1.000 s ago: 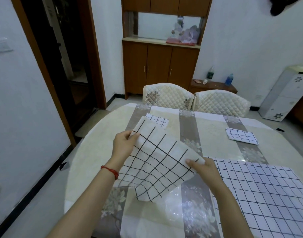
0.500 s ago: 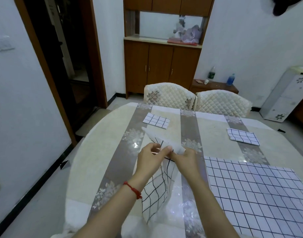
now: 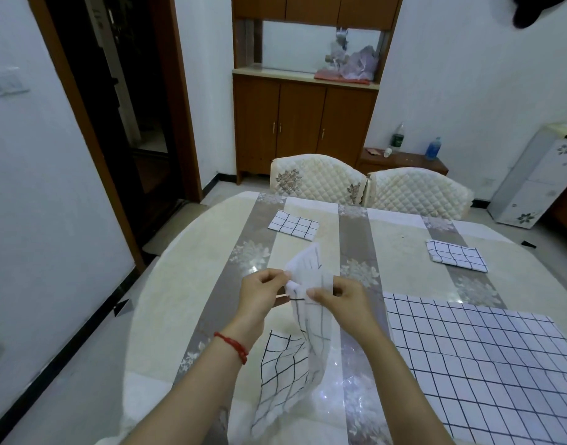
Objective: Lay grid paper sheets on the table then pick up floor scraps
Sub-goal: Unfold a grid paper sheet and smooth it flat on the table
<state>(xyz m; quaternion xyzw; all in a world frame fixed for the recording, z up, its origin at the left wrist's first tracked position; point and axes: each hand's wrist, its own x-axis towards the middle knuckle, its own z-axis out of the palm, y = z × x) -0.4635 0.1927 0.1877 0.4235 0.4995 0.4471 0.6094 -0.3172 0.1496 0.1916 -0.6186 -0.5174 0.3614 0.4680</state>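
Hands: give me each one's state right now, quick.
Left hand: pinching the top edge of the hanging grid paper sheet.
Right hand: pinching the same sheet's top edge.

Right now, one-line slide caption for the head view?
Both hands, left hand and right hand, pinch a white black-gridded paper sheet above the oval floral-striped table.

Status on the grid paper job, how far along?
Done: a large sheet lies flat at near right, and two small pieces lie farther back on the table. In hand: left hand and right hand pinch another sheet, hanging crumpled, not yet laid. Left: lay it, then floor scraps; none visible here.
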